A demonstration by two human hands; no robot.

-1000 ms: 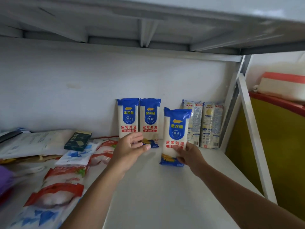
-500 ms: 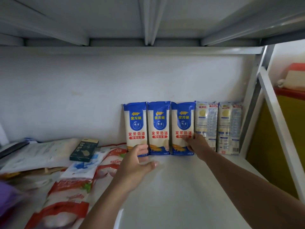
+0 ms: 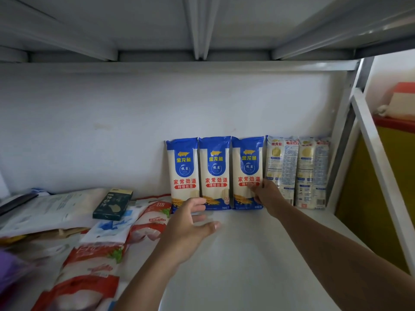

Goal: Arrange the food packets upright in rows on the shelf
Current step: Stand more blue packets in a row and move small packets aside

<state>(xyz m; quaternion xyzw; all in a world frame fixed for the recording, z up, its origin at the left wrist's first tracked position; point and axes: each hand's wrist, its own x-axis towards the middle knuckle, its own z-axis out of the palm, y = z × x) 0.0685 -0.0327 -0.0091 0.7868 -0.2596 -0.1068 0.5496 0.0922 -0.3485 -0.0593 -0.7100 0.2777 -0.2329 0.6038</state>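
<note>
Three blue-and-white noodle packets stand upright against the back wall: left, middle, right. Two pale packets stand to their right. My right hand rests its fingertips on the lower front of the right blue packet. Over the white shelf, my left hand hovers with fingers spread, empty, just in front of the left blue packet's base. Red-and-white packets and a blue-and-white packet lie flat at the left.
A dark green box lies on flat pale bags at the left. The shelf's white upright and diagonal brace close the right side. A metal shelf sits low overhead. Something purple blurs at the left edge.
One second ago my right hand held the third blue packet out in front of the row; it now stands against the wall beside the other two. My left hand has opened and lowered slightly.
</note>
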